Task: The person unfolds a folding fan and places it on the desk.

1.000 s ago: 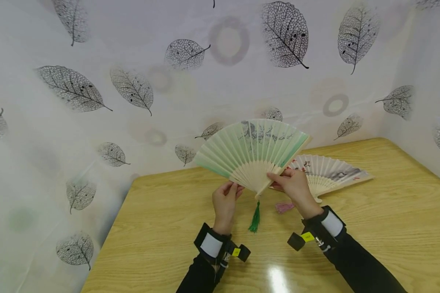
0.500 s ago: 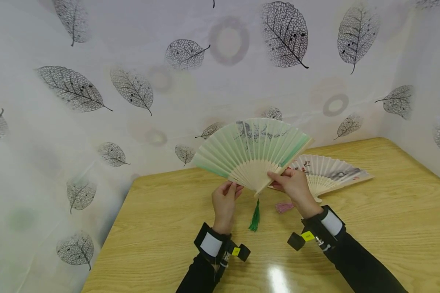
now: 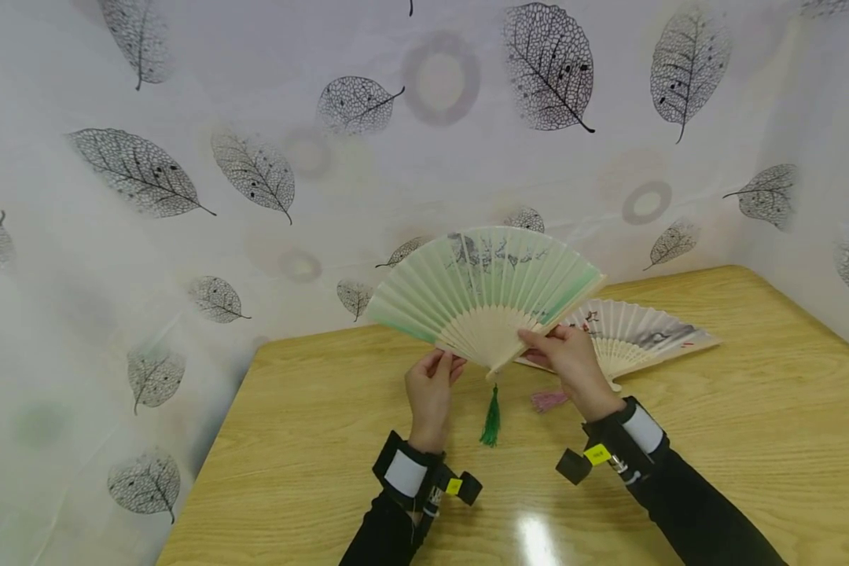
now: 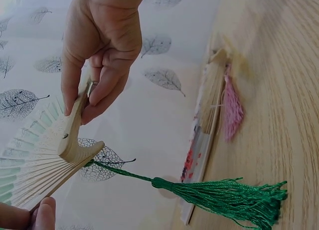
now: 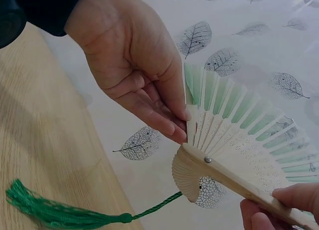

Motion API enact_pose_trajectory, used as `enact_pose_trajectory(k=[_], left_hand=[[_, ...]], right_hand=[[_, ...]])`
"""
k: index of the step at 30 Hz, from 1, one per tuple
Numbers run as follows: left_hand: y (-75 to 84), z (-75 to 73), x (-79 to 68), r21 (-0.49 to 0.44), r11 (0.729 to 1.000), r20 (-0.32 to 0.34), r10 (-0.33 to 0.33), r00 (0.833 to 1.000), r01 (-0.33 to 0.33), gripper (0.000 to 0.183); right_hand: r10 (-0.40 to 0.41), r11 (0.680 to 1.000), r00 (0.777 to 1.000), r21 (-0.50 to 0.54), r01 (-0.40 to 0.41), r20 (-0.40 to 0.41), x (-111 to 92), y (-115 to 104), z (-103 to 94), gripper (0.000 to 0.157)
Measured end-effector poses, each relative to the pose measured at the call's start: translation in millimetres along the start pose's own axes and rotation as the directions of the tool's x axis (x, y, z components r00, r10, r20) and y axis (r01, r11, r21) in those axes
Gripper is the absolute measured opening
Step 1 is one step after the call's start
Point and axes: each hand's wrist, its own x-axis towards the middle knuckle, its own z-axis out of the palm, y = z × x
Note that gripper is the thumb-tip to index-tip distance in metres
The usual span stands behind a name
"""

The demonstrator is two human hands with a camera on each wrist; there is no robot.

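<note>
A pale green folding fan [image 3: 481,275] with light slatted ribs is held spread above the table. At its left edge, my left hand [image 3: 430,393] pinches the outer rib between thumb and fingers. On the other side my right hand [image 3: 573,362] grips the right outer guard stick. Below the rivet hangs a green tassel [image 3: 491,420]. The right wrist view shows the rivet end of the fan [image 5: 219,165], with the left thumb [image 5: 174,98] on the end rib. In the left wrist view the right hand [image 4: 102,50] holds the guard from above.
Behind the right hand, a second folding fan [image 3: 651,330], white with red and grey painting, lies spread on the wooden table [image 3: 311,424]. Its pink tassel [image 3: 548,401] points left. A leaf-patterned curtain [image 3: 269,86] stands along the table's back edge.
The green fan has spread slightly wider, its left edge reaching further left. Its rivet end and the left hand have shifted a little left and up. The white fan lies unmoved.
</note>
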Motion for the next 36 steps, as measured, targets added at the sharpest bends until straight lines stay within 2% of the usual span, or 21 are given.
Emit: enact_pose_trajectory(k=[13,19,23,24,30,31,33,34,36], left_hand=[[1.8,-0.2,0.5,-0.001,1.000,-0.009,-0.004,1.000,0.004,0.023],[1.6,-0.2,0.3,-0.009,1.000,-0.026,0.004,1.000,-0.004,0.022],[2.0,-1.2,0.1,-0.008,1.000,-0.026,0.012,1.000,-0.012,0.022],[2.0,-1.5,0.1,-0.006,1.000,-0.023,0.014,1.000,-0.014,0.023],[1.1,-3.0,-0.1,0.009,0.999,-0.015,0.032,0.999,-0.032,0.025],[0.4,-3.1,0.1,0.011,0.999,-0.015,0.038,0.999,-0.038,0.025],[-0.1,-3.0,0.2,0.007,0.999,-0.013,0.052,0.999,-0.052,0.024],[-10.5,-4.7,7.1,-0.013,0.996,0.002,0.084,0.996,-0.084,0.023],[-11.8,-4.4,8.1,-0.015,0.996,-0.001,0.089,0.996,-0.089,0.023]], right_hand=[[0.002,0.999,1.000,0.047,-0.001,-0.027,-2.1,-1.3,-0.8,0.030],[0.007,0.999,1.000,0.032,-0.006,-0.026,-2.3,-1.5,-0.4,0.030],[-0.011,1.000,1.000,-0.006,0.011,-0.016,-1.4,0.5,-0.9,0.038],[-0.043,0.999,0.999,0.027,0.043,0.012,7.8,12.3,-6.4,0.038],[-0.063,0.993,0.997,-0.102,0.067,0.038,7.8,10.2,-10.3,0.043],[-0.036,0.985,0.999,-0.166,0.038,0.018,-1.6,-2.9,-6.0,0.046],[-0.017,0.982,0.999,-0.190,0.023,0.030,-3.1,-7.4,-7.5,0.046],[-0.013,0.980,0.999,-0.196,0.020,0.037,-3.2,-8.5,-8.5,0.047],[-0.009,0.980,0.999,-0.196,0.017,0.037,-2.5,-9.2,-10.2,0.046]])
